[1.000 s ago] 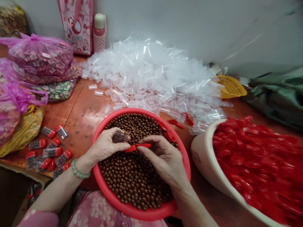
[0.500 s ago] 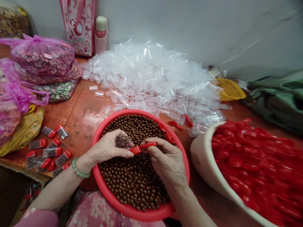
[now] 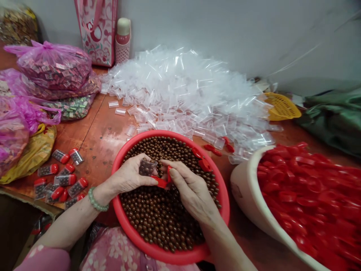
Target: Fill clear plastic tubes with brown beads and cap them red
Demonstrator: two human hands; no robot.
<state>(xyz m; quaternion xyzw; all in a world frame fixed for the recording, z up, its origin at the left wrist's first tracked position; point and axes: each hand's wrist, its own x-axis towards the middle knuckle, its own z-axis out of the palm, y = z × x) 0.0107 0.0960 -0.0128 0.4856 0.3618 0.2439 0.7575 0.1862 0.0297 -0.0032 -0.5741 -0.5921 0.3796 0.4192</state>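
My left hand is closed around a small clear plastic container with brown balls inside. A red flip cap sits at its near end, under my left thumb. The cap's lid stands up, pinched between the thumb and fingers of my right hand. Both hands are above a red basin of shiny brown balls. More red caps rest on the balls at the basin's right side.
Filled containers with red caps lie at left, near tied pink bags. Clear empty tubes are heaped behind the basin. A white tub of red caps stands at right. A yellow basket and a thermos are farther back.
My right hand has swung the red lid from stretched out sideways to upright, moving slightly left toward the container. My left hand keeps its hold. The whole view has shifted a little.
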